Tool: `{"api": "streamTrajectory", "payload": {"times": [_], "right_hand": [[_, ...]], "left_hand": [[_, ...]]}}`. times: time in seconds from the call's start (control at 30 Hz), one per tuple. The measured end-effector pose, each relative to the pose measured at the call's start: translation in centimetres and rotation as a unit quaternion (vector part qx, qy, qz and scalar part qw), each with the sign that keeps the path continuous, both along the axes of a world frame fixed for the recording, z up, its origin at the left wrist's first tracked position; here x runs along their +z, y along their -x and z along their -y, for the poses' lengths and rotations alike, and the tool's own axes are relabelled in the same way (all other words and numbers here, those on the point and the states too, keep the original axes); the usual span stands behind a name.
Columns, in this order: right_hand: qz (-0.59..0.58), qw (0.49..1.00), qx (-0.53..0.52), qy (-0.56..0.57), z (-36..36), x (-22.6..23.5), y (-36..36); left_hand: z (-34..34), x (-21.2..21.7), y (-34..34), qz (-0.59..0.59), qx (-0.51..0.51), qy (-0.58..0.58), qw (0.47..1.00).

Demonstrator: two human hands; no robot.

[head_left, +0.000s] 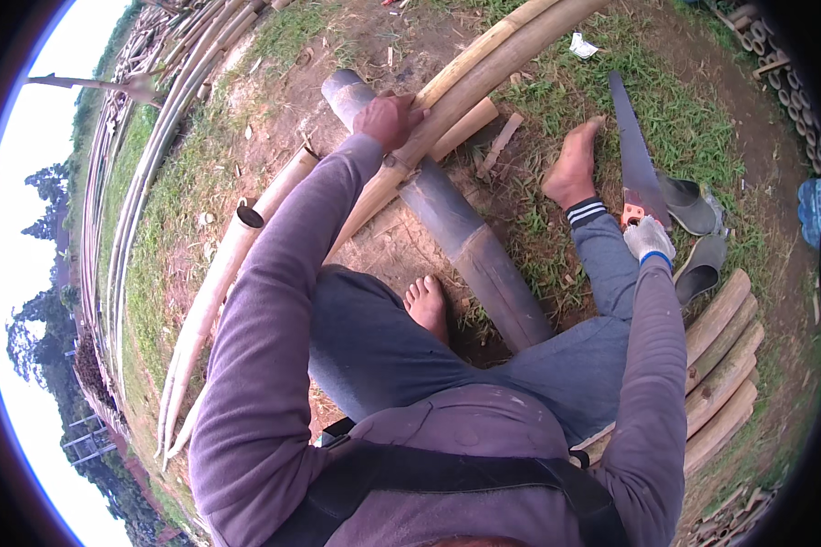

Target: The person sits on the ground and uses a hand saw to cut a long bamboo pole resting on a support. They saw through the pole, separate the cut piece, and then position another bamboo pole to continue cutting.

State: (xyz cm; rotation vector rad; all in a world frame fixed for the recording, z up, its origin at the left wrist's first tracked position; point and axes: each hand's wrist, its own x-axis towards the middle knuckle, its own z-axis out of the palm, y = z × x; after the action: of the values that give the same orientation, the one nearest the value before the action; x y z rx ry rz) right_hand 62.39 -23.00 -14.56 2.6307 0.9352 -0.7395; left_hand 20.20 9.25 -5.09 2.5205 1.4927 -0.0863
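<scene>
In the head view, the left hand (389, 118) closes around a long pale bamboo pole (483, 73) where it crosses a thick dark bamboo log (465, 232) lying on the ground. The pole's long axis runs from that grip up and to the right, away from the person, with its cut end below the grip. The gloved right hand (649, 239), well to the right of the log, wraps the orange handle of a handsaw (634, 150), whose blade points away from the person across the grass. The left hand is nearer the pole.
</scene>
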Motion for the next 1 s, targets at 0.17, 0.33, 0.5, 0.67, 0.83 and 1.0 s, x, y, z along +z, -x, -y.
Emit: {"api": "streamTrajectory", "payload": {"times": [0.17, 0.33, 0.5, 0.67, 0.83, 1.0], "right_hand": [[-0.029, 0.998, -0.008, 0.047, 0.4, -1.4, -0.9], [0.050, 0.996, -0.025, -0.062, 0.5, 4.7, 1.4], [-0.229, 0.864, -0.051, -0.445, 6.4, 8.0, -0.4], [-0.427, 0.717, -0.128, -0.535, 13.1, 17.8, 7.8], [-0.465, 0.755, -0.097, -0.453, 19.2, 22.4, 11.3], [-0.453, 0.798, 0.069, -0.391, 19.0, 21.6, 15.1]], "left_hand": [[-0.3, 1.2, -1.5, -0.032, 0.023, 0.034, 0.999], [-0.8, 2.0, -1.1, -0.027, 0.030, 0.052, 0.998], [-1.1, 2.0, -1.5, -0.011, 0.018, 0.037, 0.999], [-3.0, 1.4, -1.5, -0.039, 0.004, 0.059, 0.997], [-4.1, 2.1, -2.7, -0.100, -0.016, 0.076, 0.992], [-4.3, 2.5, -3.1, -0.094, -0.084, 0.055, 0.990]]}}
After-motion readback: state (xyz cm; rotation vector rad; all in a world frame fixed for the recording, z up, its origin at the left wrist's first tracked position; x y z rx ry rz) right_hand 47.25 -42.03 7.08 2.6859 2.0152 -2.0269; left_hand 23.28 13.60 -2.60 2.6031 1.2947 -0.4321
